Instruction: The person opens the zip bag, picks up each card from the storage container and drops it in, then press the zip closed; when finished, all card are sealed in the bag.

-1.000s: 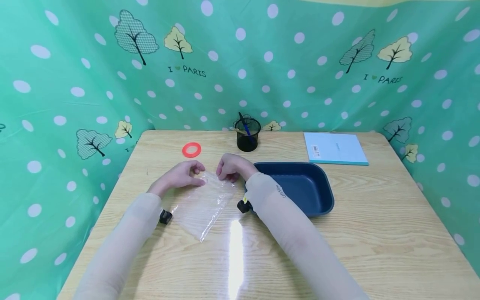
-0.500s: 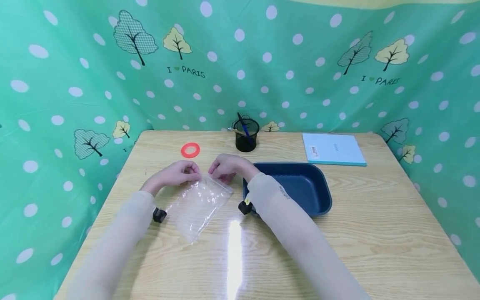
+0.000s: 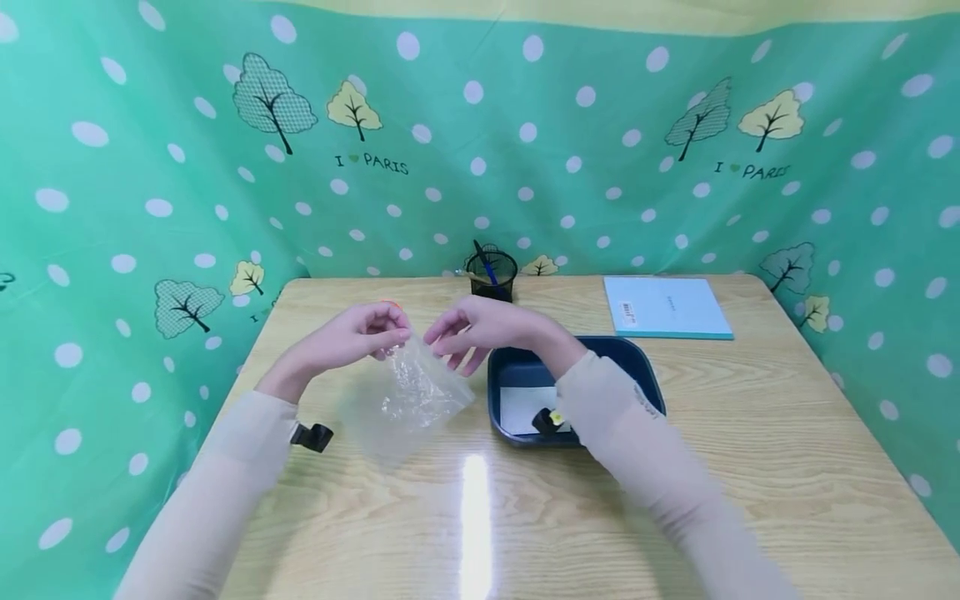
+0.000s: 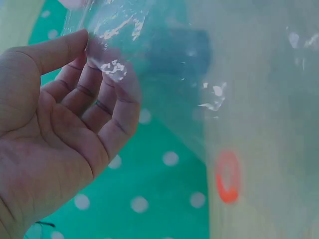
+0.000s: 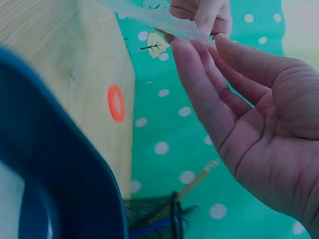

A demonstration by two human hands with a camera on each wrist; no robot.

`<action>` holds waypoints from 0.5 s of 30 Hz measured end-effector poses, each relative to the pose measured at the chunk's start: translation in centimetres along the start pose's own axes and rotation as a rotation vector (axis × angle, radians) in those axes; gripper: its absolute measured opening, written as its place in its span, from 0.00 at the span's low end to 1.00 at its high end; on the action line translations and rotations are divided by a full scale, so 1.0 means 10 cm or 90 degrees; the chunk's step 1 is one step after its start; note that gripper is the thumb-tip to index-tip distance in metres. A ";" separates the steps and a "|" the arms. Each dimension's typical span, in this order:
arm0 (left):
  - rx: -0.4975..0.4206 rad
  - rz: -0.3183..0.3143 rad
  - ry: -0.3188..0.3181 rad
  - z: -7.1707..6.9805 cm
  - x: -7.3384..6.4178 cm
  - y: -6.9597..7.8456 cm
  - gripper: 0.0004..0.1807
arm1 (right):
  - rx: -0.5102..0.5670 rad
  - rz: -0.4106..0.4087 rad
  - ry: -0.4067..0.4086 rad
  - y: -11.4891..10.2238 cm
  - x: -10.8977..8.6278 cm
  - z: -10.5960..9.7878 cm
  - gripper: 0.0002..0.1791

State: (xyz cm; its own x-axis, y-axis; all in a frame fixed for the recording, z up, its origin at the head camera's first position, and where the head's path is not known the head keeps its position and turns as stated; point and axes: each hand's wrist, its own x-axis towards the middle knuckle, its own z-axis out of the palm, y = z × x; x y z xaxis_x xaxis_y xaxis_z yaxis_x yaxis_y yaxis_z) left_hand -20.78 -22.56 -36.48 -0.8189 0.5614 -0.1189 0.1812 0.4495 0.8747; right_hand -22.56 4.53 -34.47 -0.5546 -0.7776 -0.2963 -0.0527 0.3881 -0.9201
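Note:
A clear plastic zip bag (image 3: pixel 420 392) hangs above the table between both hands, tilted, its top edge sloping down to the right in the head view. The left hand (image 3: pixel 367 333) pinches its upper corner between thumb and fingers; in the left wrist view that thumb (image 4: pixel 65 50) meets the fingertips at the film. With its thumb and fingers at the top edge, the right hand (image 3: pixel 487 333) lightly pinches the bag. In the right wrist view the bag's edge (image 5: pixel 187 32) reaches those fingertips, and the fingers are fairly spread.
A dark blue tray (image 3: pixel 495 400) with a white sheet (image 3: pixel 517 408) inside stands under the right forearm. Behind are a black mesh pen cup (image 3: pixel 491 287) and a light blue notebook (image 3: pixel 667 304). An orange-red ring (image 5: pixel 116 103) lies beyond the left hand.
Both hands have lifted the bag off the table. The right hand's fingers have spread and its forearm has shifted right, uncovering the white sheet in the tray. The head view has tilted up slightly.

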 end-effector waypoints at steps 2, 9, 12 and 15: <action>-0.001 0.006 0.008 0.03 0.00 0.08 0.12 | -0.009 -0.010 -0.002 0.00 -0.11 -0.01 0.19; -0.034 0.032 0.028 0.20 0.01 0.32 0.11 | 0.001 -0.062 0.023 0.19 -0.45 0.00 0.20; -0.046 0.045 0.014 0.30 0.02 0.39 0.10 | 0.023 -0.062 0.025 0.32 -0.54 0.03 0.20; -0.053 0.057 0.003 0.38 0.04 0.42 0.10 | 0.029 -0.062 0.021 0.40 -0.59 0.04 0.20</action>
State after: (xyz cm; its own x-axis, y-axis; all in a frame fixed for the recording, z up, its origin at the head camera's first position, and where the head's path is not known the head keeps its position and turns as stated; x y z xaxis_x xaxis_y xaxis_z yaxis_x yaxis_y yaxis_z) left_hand -18.30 -17.78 -34.62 -0.8042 0.5933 -0.0364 0.2085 0.3388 0.9175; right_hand -19.18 10.51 -36.46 -0.5759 -0.7932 -0.1977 -0.0698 0.2886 -0.9549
